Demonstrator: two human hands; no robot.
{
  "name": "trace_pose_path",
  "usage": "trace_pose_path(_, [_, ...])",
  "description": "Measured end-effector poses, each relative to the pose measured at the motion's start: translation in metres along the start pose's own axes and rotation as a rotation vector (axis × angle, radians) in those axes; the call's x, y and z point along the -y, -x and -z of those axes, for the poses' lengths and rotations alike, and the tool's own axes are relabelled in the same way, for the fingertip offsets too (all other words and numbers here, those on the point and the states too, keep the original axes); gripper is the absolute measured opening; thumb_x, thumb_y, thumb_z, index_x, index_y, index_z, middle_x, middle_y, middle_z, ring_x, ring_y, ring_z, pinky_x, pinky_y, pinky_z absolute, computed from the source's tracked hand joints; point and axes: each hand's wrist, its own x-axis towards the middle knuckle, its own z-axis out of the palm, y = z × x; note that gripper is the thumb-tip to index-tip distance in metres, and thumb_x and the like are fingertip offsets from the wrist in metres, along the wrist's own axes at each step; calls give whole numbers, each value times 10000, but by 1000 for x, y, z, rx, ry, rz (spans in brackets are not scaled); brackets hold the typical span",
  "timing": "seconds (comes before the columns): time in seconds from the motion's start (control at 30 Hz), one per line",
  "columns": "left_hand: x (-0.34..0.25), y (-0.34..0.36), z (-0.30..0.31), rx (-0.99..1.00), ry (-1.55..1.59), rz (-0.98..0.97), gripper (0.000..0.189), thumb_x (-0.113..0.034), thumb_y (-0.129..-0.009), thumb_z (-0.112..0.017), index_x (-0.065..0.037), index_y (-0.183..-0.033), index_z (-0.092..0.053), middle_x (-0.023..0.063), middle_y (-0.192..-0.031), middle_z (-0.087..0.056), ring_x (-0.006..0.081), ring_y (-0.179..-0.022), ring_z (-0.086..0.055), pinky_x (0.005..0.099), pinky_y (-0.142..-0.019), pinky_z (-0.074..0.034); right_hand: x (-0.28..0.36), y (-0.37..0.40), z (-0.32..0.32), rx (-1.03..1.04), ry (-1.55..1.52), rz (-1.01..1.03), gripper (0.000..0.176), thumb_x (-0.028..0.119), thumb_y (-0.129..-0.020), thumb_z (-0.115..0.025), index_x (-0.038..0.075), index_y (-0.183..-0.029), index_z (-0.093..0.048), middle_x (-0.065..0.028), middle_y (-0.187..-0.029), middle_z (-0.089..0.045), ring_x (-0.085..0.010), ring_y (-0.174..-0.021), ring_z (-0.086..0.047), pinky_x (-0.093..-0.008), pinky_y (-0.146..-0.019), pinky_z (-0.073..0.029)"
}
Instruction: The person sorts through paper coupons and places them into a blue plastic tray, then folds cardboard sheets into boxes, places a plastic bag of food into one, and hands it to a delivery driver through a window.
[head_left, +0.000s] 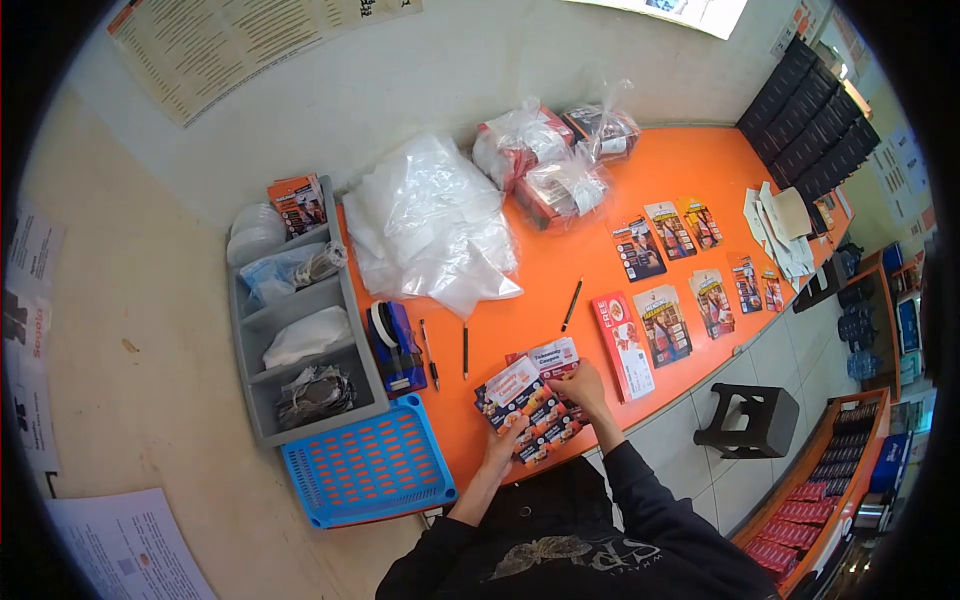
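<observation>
Right of the blue basket (365, 465), leaflets (530, 405) are gripped by the closed left hand (503, 442) and right hand (583, 385); sorting is judged underway, and one sheet must be pinched apart.

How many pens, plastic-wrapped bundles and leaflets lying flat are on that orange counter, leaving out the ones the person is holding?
Pens: 3
Plastic-wrapped bundles: 3
Leaflets lying flat: 8
Total: 14
Left out: the fanned leaflets held by the left hand and the right hand.
</observation>
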Motion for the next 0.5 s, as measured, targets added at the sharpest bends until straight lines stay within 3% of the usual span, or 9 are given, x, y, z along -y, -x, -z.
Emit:
trace_pose_path(0.13, [-1, -1, -4, 15, -30, -76, 385, -115, -803, -640, -53, -1140, -462, 79, -1051, -579, 187, -881, -614, 338, -726, -538, -2, 7, -18, -271, 225, 68, 544, 248, -582, -774, -67, -933, -504, -149, -797, -636, -239, -743, -635, -325, -650, -497])
trace_pose_path(0.23, [-2, 4, -9, -2, -9, -65, 407, -110, -791, -656, -35, -1137, -457, 88, -1044, -576, 172, -894, -604, 308, -742, -525, 10, 8, -8, -120, 90, -92, 556, 241, -596, -763, -68, -973, -496, -150, -818, -638, -247, -748, -632, -323, -651, -498])
trace_pose_path(0.33, [1, 0, -7, -20, -10, -52, 413, -115, -786, -663, -34, -1135, -459, 89, -1045, -576, 172, -892, -604, 308, -738, -525, 15, 5, -6, -112, 48, -174, 474, 227, -598, -761, -45, -922, -547, -142, -782, -641, -221, -696, -633, -305, -630, -499])
trace_pose_path(0.47, [6, -4, -5, 1, -6, -83, 431, -114, -780, -671, -37, -1142, -451, 87, -1047, -575, 169, -890, -602, 306, -741, -521, -6, -15, -12, 62, -112, -170, 314, 202, -610, -759, -4, -791, -607, -108, -717, -642, -163, -618, -623, -280, -576, -496])
trace_pose_path(0.5, [7, -4, -4, 6, -10, -88, 435, -111, -779, -672, -38, -1143, -447, 86, -1048, -574, 167, -889, -601, 306, -743, -520, 16, -5, 5, 113, -194, -165, 274, 193, -617, -756, 5, -757, -613, -98, -704, -641, -148, -601, -619, -273, -562, -494])
